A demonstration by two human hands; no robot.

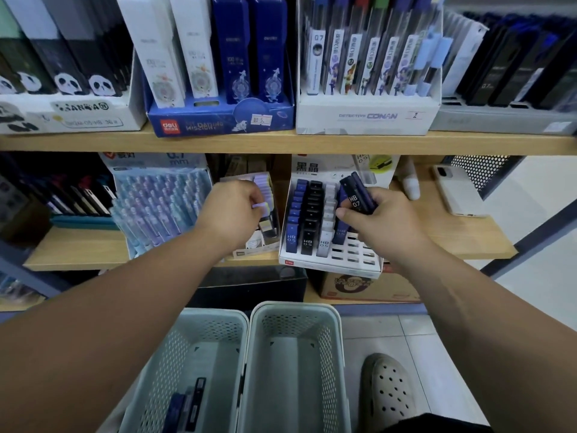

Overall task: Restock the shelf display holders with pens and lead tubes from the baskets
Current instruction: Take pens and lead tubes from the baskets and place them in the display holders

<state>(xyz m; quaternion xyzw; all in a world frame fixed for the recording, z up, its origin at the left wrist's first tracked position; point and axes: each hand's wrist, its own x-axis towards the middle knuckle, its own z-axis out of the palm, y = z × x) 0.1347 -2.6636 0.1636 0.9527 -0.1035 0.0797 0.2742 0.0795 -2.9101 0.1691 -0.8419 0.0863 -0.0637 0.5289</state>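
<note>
On the lower shelf stands a white lead-tube display holder (331, 264) with rows of blue, black and white HB tubes and several vacant slots at its front right. My right hand (379, 221) grips a bundle of dark lead tubes (356, 195) marked HB 07 just above that holder's right side. My left hand (232, 210) pinches a small lavender piece (260, 206) at the neighbouring holder of lavender tubes (265, 189). Below, two pale green baskets sit side by side: the left basket (175, 354) holds a few dark tubes (189, 404), and in the right basket (331, 354) I see nothing.
The upper shelf (281, 142) carries panda, blue Deli and Detective Conan display boxes (365, 117). A tray of pastel pens (159, 207) stands left of my left hand. A white phone (456, 195) lies on the shelf at right. My shoe (390, 389) rests beside the baskets.
</note>
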